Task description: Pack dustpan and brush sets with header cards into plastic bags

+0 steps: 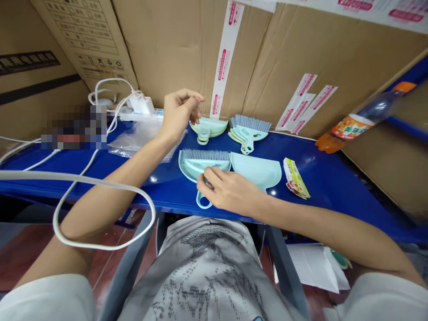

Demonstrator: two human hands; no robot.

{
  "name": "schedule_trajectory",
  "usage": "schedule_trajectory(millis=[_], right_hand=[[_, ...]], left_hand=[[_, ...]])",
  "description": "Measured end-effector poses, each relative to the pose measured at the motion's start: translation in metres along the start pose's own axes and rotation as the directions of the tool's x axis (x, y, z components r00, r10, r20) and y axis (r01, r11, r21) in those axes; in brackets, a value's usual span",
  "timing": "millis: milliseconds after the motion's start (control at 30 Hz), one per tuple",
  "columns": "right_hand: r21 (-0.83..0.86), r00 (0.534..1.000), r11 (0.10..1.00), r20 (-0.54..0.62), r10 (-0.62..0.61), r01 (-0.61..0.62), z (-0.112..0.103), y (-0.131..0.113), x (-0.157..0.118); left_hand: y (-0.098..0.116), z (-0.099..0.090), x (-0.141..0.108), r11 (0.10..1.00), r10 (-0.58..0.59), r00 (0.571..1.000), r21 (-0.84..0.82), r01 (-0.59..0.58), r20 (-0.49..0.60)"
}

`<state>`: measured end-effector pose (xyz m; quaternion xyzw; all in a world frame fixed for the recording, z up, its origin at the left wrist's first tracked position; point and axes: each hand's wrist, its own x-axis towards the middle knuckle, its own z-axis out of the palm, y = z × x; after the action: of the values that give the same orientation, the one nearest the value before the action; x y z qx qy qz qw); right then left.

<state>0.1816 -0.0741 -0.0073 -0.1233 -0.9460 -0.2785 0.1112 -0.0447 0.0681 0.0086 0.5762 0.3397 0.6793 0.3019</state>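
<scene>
My right hand [230,189] is closed, its thumb and fingers pinched at the handle of a light-blue hand brush [205,154]. That brush lies in a light-blue dustpan [184,168], bristles facing the wall. Part of the handle is hidden by my fingers. Just right of it lies a second light-blue dustpan [256,167], partly covered by my hand. My left hand [182,111] is raised above the back of the table, fingers loosely bent and apart, with nothing visible in them. Behind and below it sits a stack of dustpans [214,126], blue and pale green.
Stacked hand brushes [250,129] lie by the cardboard wall [187,44]. Colourful labels [296,178] are at the right, near a tilted orange drink bottle [354,122]. A clear plastic bag [133,140] lies left. A white cable [147,196] loops over my left arm.
</scene>
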Motion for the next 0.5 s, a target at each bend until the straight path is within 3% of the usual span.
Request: schedule_trajectory(millis=[100, 267, 500], right_hand=[[0.121, 0.998, 0.993, 0.061, -0.023, 0.015, 0.002, -0.002, 0.004], [0.237, 0.999, 0.970, -0.040, -0.037, 0.045, 0.007, -0.004, -0.001], [0.064, 0.997, 0.996, -0.057, -0.060, 0.063, 0.016, -0.022, -0.011]], left_hand=[[0.005, 0.007, -0.007, 0.998, 0.054, 0.998, 0.018, -0.054, -0.016], [0.009, 0.014, -0.015, 0.993, 0.088, 0.996, 0.073, -0.088, 0.008], [0.010, 0.015, -0.020, 0.993, 0.073, 0.996, 0.092, -0.077, 0.053]])
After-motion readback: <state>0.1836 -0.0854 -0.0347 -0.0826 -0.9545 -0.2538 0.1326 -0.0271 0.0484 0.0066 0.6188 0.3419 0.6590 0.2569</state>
